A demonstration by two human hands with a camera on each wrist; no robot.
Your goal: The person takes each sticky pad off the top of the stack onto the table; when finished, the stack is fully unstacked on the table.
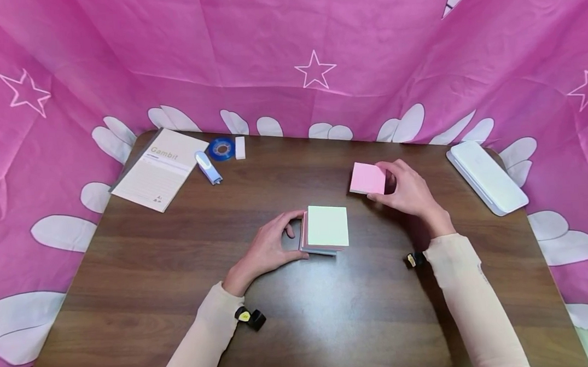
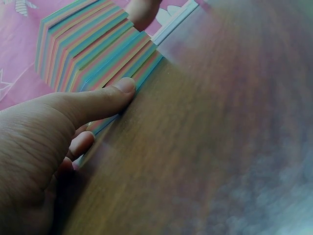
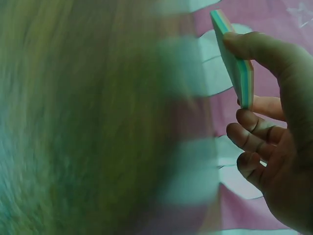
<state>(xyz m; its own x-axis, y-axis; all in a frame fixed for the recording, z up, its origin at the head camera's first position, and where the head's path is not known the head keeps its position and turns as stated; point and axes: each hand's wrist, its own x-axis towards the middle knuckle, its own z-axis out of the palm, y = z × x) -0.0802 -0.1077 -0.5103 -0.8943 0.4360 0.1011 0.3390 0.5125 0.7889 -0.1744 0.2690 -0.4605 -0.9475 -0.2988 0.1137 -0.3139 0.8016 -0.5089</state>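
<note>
Both forearms enter from the near edge in pale long sleeves, each with a small black device at the wrist. Left hand (image 1: pixel 269 249) lies low, palm turned inward, thumb (image 2: pixel 105 100) extended straight with its tip pressed against the paper block (image 1: pixel 325 229); remaining fingers curved around the block's far left side. Right hand (image 1: pixel 409 192) is raised further forward, wrist bent slightly, thumb on top and fingers curled beneath, pinching the thin pink pad (image 1: pixel 367 178) by 1 edge. The 2 hands are apart, not touching each other.
</note>
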